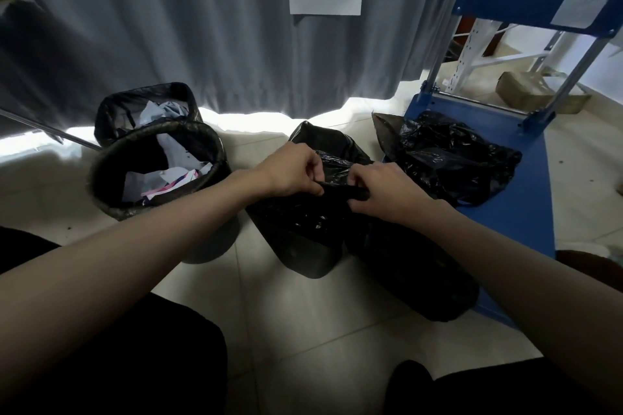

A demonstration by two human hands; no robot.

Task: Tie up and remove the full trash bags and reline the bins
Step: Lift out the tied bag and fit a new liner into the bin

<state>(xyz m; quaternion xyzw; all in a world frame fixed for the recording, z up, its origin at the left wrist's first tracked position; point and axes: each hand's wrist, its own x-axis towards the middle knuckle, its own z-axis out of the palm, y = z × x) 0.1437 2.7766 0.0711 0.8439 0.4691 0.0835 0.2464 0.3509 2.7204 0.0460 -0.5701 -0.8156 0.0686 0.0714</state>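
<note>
Both hands work at the mouth of the bag (pixel 303 222) that sits in the middle bin (pixel 313 263), on the floor just ahead of the person. The left hand (pixel 291 172) has its fingers curled, pinching one end of a twisted band of black plastic; the right hand (pixel 381 192) pinches the other end, so the band runs taut between them. This looks like the tying step, with the knot not yet closed.

As to progress: one bag (pixel 451 162) already lies on the blue cart (pixel 526 212) to the right, slumped and apparently out of its bin, though I cannot see a knot on it. Two bins on the left are untouched. The near round bin (pixel 158 175) and the far bin (pixel 148 111) behind it both stand open, liners folded over their rims, paper showing inside. So I judge the task well short of half done: these two bags remain to be tied and lifted, and no bin shows a fresh liner.

Much is hard to read. Black plastic against black bin hides where the bag ends. A dark shape (pixel 418 273) lies near right, beside the cart; whether it is a tipped bin or another bag, I cannot tell. No spare liners are in sight. The fingertips are partly buried in the plastic.
</note>
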